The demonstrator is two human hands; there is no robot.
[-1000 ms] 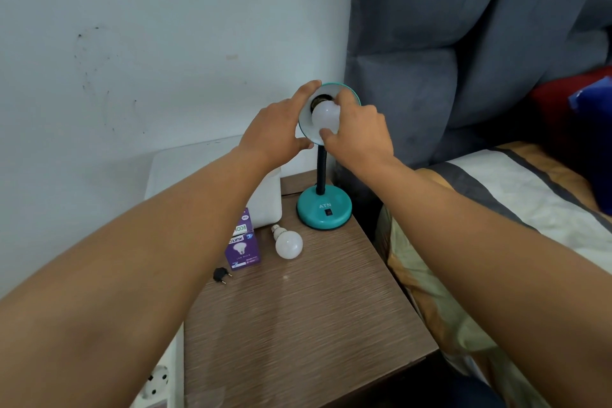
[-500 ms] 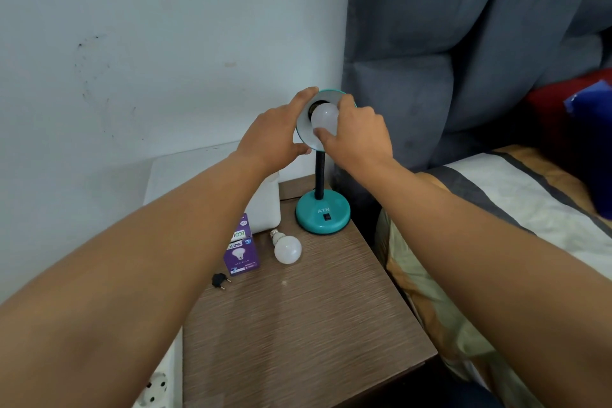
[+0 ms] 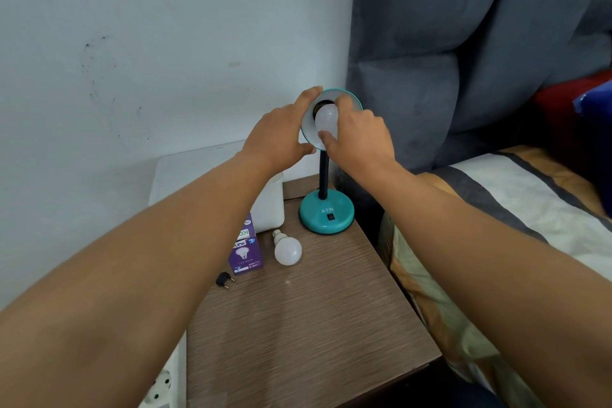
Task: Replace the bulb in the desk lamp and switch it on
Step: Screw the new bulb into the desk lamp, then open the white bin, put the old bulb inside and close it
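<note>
A teal desk lamp stands at the back of a brown bedside table, its round base [image 3: 326, 214] carrying a black switch and a black flexible neck. The teal shade [image 3: 351, 99] tilts toward me. My left hand [image 3: 278, 136] grips the shade's left rim. My right hand [image 3: 357, 139] has thumb and fingers closed on a white bulb [image 3: 326, 119] seated at the dark socket inside the shade. A second white bulb [image 3: 287, 250] lies loose on the table, screw base pointing away.
A purple bulb box [image 3: 246, 250] stands beside the loose bulb, a small black plug adapter [image 3: 223, 280] in front of it. A white box [image 3: 268, 205] sits behind. A bed [image 3: 530, 195] and grey headboard are to the right; a white power strip [image 3: 162, 387] lies lower left.
My right hand's fingers have shifted around the bulb in the shade, thumb now under it. The left hand stays on the shade rim.
</note>
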